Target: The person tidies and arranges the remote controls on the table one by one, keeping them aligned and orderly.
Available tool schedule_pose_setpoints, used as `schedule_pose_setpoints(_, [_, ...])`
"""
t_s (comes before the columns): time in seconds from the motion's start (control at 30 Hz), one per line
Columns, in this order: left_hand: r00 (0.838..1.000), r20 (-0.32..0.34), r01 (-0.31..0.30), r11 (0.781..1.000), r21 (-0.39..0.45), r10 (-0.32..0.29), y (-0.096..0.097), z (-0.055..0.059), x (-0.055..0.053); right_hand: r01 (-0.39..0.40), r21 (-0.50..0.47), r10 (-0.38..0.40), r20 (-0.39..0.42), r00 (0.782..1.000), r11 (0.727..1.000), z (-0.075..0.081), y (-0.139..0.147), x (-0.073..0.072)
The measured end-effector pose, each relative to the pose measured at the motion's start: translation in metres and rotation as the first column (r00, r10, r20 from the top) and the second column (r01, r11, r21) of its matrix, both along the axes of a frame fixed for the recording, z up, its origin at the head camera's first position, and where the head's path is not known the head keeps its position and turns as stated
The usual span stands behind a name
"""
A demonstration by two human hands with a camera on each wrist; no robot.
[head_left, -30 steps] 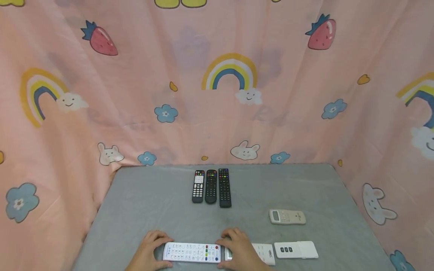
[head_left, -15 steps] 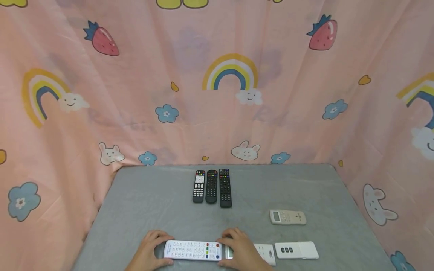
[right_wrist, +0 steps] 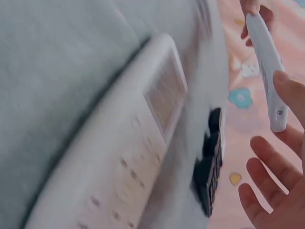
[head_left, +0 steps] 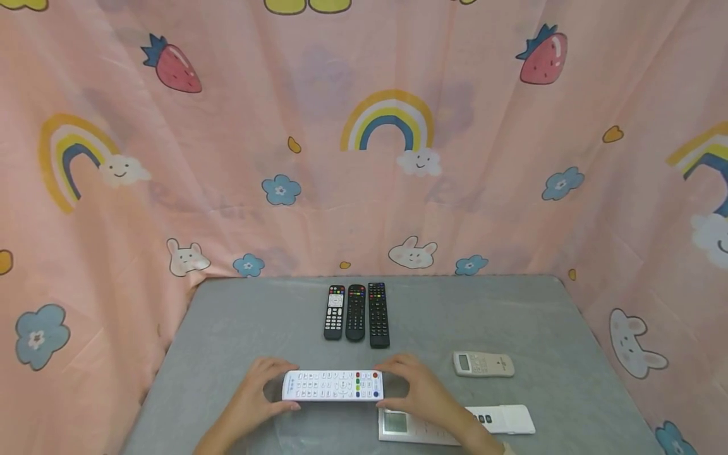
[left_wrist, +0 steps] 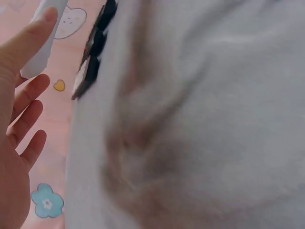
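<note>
White remote (head_left: 333, 386), moved: since the earlier frame it has come away from the near side of the table and shifted a little to the right, and the left hand (head_left: 254, 395) and right hand (head_left: 418, 390) have gone with it; the display remote's screen now shows fully.
White remote, place: raised off the grey table (head_left: 244, 328), lying crosswise between the hands, keys facing the head camera.
White remote, handling: probably light and stiff, a hard plastic shell; its smooth sides may be a little slippery, and a fall could crack it.
White remote, hold: the long edges close to each end look best, leaving the keys clear.
Left hand: thumb on the near edge, fingertip on the far edge, pinching the left end; the other fingers stand spread and free.
Right hand: the same pinch at the coloured-key end, spare fingers apart from the shell.
Display remote (head_left: 418, 432): flat below the right hand, partly hidden by the forearm.
Three-button remote (head_left: 509, 419): beside it, partly hidden too.
Beige remote (head_left: 483, 364): right of the right hand, well apart.
Dark remotes (head_left: 378, 315): three side by side near the table's far edge.
Curtain (head_left: 387, 202): pink, behind everything.
</note>
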State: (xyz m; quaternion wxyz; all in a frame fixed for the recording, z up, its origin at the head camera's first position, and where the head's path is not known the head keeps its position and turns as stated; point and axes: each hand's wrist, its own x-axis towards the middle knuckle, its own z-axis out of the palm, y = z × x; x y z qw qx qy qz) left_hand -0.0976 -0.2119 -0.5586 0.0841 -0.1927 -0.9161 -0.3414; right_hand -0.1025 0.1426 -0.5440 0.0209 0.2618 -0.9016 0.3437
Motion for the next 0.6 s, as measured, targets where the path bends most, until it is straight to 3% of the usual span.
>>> schedule_pose_setpoints(0.2, [0.999, -0.038, 0.022, 1.000, 0.006, -0.022, 0.008, 0.001, -0.010, -0.003, -0.011, 0.003, 0.023, 1.000, 1.000, 0.001, 0.009, -0.009])
schedule_pose_setpoints(0.37, [1.000, 0.010, 0.002, 1.000, 0.022, -0.002, 0.016, -0.004, -0.015, 0.016, -0.054, -0.007, 0.158, 0.987, 0.998, -0.006, 0.018, -0.013])
schedule_pose_setpoints(0.6, [0.998, 0.058, -0.026, 0.996, 0.084, 0.021, 0.032, -0.010, -0.024, 0.077, -0.164, -0.018, 0.331, 0.943, 0.983, -0.010, 0.028, -0.026])
